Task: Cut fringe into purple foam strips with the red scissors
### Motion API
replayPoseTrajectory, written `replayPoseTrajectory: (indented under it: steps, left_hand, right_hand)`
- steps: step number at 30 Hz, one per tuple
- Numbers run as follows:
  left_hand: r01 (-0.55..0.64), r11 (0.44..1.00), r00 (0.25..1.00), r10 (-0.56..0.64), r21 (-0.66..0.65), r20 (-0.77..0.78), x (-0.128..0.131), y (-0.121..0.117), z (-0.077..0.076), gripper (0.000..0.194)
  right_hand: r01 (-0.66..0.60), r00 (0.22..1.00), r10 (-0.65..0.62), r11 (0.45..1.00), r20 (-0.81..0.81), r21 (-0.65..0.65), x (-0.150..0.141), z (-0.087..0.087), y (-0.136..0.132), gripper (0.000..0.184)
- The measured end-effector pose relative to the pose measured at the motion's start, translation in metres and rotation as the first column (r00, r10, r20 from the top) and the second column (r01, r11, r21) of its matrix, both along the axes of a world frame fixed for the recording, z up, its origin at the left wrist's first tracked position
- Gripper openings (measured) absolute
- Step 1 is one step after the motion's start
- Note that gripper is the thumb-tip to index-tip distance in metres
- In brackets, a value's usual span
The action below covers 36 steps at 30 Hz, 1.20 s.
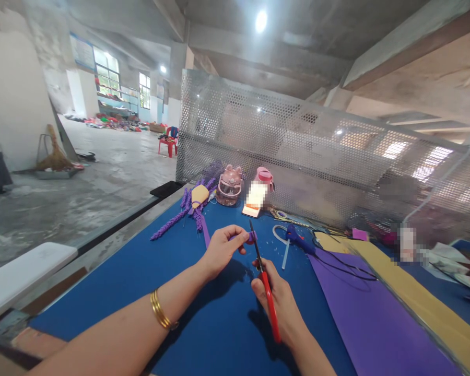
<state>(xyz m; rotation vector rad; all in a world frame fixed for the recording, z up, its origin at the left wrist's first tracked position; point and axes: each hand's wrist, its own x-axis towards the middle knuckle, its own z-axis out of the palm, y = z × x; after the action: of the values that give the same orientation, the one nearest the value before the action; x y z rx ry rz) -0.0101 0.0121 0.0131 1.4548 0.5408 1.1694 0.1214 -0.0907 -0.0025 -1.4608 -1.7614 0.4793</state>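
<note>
My left hand (222, 249) pinches a small purple rolled piece (251, 237) above the blue table (149, 271); a long purple strip (204, 228) runs from under this hand toward the back. My right hand (279, 300) grips red-handled scissors (267, 292), whose dark blades point up and reach the purple piece. A gold bangle (161, 312) sits on my left wrist.
Purple braided stems with a yellow piece (191, 206) lie at the back left. A pink cup (230, 185), a pink bottle (263, 180), a glue gun (297, 237) with a glue stick, purple sheet (368, 308) and yellow sheet (415, 292) lie right. A perforated metal screen (317, 156) stands behind.
</note>
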Motion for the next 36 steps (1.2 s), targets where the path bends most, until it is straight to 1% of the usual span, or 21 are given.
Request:
replayPoseTrajectory:
  steps: [7,12,16,20,25,33,36]
  left_hand:
    - [0.021,1.000,1.000,-0.021,-0.010,0.010,-0.0011,-0.0010,0.0025,0.024]
    - [0.028,1.000,1.000,-0.028,-0.001,0.012,-0.0014,-0.0009,0.0020,0.025]
    - [0.027,1.000,1.000,-0.027,-0.004,0.011,-0.0014,-0.0008,0.0017,0.026]
    - [0.021,1.000,1.000,-0.021,-0.008,0.008,-0.0007,-0.0002,0.0008,0.026]
    - [0.020,1.000,1.000,-0.020,-0.007,0.015,-0.0004,0.0006,-0.0004,0.025]
    - [0.014,1.000,1.000,-0.014,-0.014,0.020,-0.0005,0.0000,0.0012,0.026]
    - [0.015,1.000,1.000,-0.014,-0.018,0.023,-0.0004,-0.0001,0.0010,0.025]
  right_hand:
    - [0.059,0.998,-0.059,0.998,0.026,0.005,-0.0033,0.0008,-0.0001,0.024]
    - [0.073,0.997,-0.073,0.997,0.017,0.017,-0.0032,-0.0014,0.0004,0.027]
    - [0.052,0.999,-0.052,0.999,0.008,0.008,-0.0010,-0.0035,0.0014,0.033]
    - [0.027,1.000,-0.027,0.999,-0.008,-0.031,0.0004,-0.0027,0.0012,0.034]
    - [0.001,1.000,-0.002,0.999,-0.020,-0.042,0.0007,-0.0015,0.0003,0.038]
    - [-0.008,1.000,0.007,0.999,-0.016,-0.037,0.0021,-0.0041,0.0006,0.038]
    - [-0.003,1.000,0.003,1.000,-0.011,-0.017,0.0022,-0.0053,0.0007,0.038]
